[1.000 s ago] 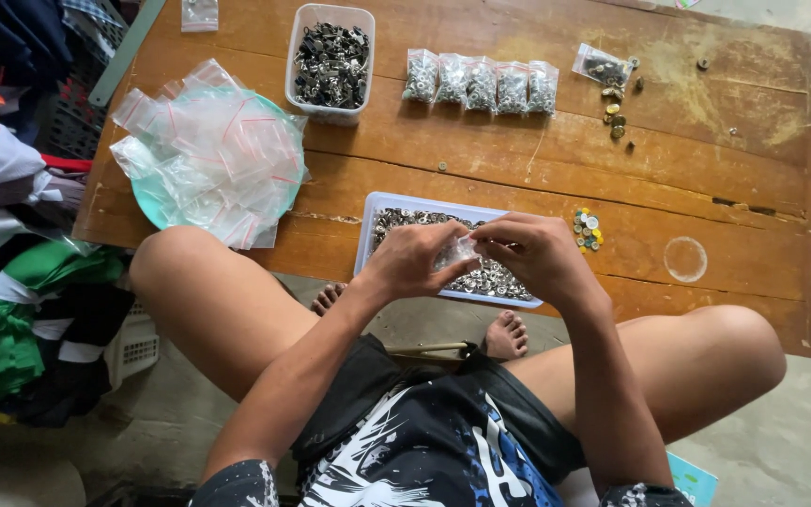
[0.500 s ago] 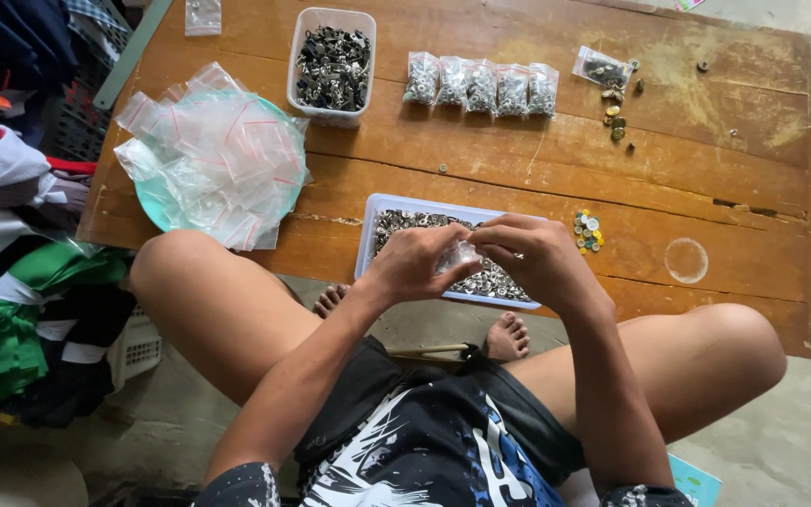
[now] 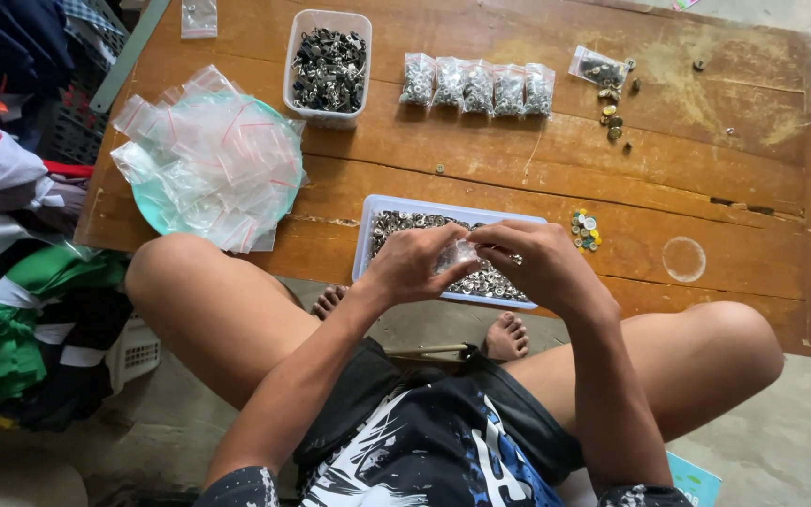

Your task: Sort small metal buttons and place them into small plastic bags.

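Fingers (image 3: 443, 252) of both hands meet over one small clear bag (image 3: 459, 253), pinched on it from either side: the left hand (image 3: 412, 266) grips its left edge and the right hand (image 3: 539, 263) its right, with the bag held just above the near tray (image 3: 365, 246). That shallow white tray sits at the near edge of the wooden counter (image 3: 706, 178) and is spread with small silvery metal parts (too small to tell exactly what kind).

Judging from how things lie, the bagging is partly done. Five filled bags (image 3: 477, 88) stand in a row near the far side of the counter, touching one another. Another filled bag (image 3: 596, 68) with darker parts lies further right, a few loose pieces scattered just beside it. Much seems left: the tray under the hands is well covered, a deeper tub (image 3: 328, 66) on the far side is heaped with metal parts, and a thick pile of empty bags (image 3: 208, 160) with red seal strips rests on a pale green plate to the left.

A small cluster of coloured pieces (image 3: 585, 230) lies just right of the tray. Whether the held bag has anything in it, I cannot tell.
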